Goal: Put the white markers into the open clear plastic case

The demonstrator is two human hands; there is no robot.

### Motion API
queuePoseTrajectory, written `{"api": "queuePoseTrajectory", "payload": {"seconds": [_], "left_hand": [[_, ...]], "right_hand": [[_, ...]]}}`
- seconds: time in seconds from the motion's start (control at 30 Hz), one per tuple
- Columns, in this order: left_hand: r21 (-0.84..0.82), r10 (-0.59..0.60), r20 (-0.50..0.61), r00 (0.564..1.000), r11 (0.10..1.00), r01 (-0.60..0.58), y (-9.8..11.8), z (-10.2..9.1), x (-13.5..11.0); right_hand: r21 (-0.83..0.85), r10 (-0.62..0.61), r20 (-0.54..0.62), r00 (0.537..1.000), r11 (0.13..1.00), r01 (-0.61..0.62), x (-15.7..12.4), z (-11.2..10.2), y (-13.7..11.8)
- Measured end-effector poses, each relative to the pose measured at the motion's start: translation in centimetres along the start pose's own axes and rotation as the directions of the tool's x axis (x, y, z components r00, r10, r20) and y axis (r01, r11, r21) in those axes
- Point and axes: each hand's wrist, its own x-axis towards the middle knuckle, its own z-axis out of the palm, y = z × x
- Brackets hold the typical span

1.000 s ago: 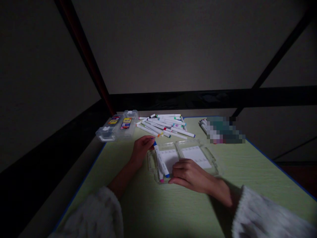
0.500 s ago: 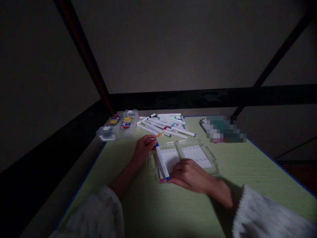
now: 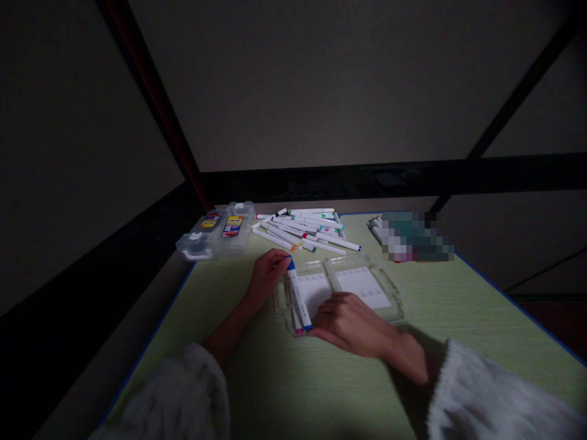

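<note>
A white marker with blue ends (image 3: 300, 299) lies slanted over the left half of an open clear plastic case (image 3: 394, 315). My left hand (image 3: 266, 278) pinches its far blue end at the case's back left. At the near end, my right hand (image 3: 351, 321) has its fingers curled and its thumb against the blue tip. Under the blue marker, a second marker with a pink end (image 3: 298, 331) rests along the left side of the case. White paper inserts (image 3: 362, 287) show inside both halves. The right hand hides part of the case.
A heap of white markers with coloured ends (image 3: 302, 229) lies at the back of the pale green table (image 3: 275, 391). Clear cases with printed labels (image 3: 199, 244) stand at the back left. A pixelated bundle with markers (image 3: 408, 238) lies at the back right.
The blue marker's near end has shifted slightly left and lower into the case, close to the pink-ended marker. Both hands stay almost in place.
</note>
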Motion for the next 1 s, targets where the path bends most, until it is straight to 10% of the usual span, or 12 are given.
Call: {"api": "queuePoseTrajectory", "payload": {"seconds": [0.37, 1.0], "left_hand": [[0.318, 0.258, 0.032, 0.966, 0.913, -0.255, -0.9, -0.5, 0.1], [0.495, 0.155, 0.169, 0.973, 0.841, -0.22, -2.1, 0.0, -0.1]], "right_hand": [[0.027, 0.058, 0.022, 0.998, 0.998, -0.059, 0.0, -0.1, -0.5], [0.151, 0.124, -0.028, 0.992, 0.981, -0.119, 0.1, 0.5, -0.3]]}}
